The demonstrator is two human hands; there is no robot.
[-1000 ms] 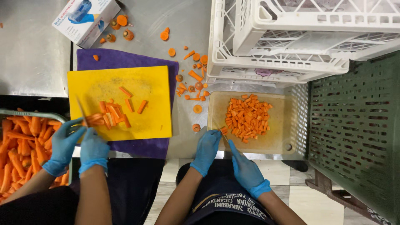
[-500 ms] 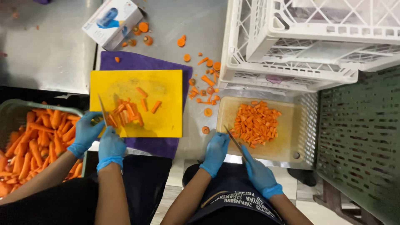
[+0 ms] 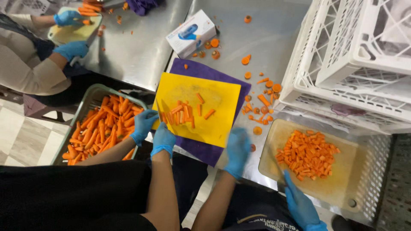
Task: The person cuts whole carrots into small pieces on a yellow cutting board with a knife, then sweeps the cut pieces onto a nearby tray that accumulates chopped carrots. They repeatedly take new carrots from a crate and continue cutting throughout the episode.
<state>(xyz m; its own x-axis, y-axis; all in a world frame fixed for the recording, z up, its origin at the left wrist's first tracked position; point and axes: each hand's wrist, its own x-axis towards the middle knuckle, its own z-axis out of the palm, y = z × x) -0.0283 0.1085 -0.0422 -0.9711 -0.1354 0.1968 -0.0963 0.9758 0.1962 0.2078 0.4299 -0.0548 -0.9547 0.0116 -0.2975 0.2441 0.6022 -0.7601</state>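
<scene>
Plainly, the person's right hand (image 3: 299, 206) sits at the near edge of the pale cutting board (image 3: 349, 182), apparently closed round a knife (image 3: 280, 171) whose thin blade angles toward the heap of diced carrot (image 3: 307, 155), close enough to work it. The left hand (image 3: 238, 150) is blurred over the purple cloth (image 3: 201, 149), apart from the right; its grip cannot be told. Beside it, a co-worker's gloved hands (image 3: 153, 130) steady carrot sticks (image 3: 182, 114) on a yellow board (image 3: 220, 122), with a basket of carrots (image 3: 102, 128) within reach.
</scene>
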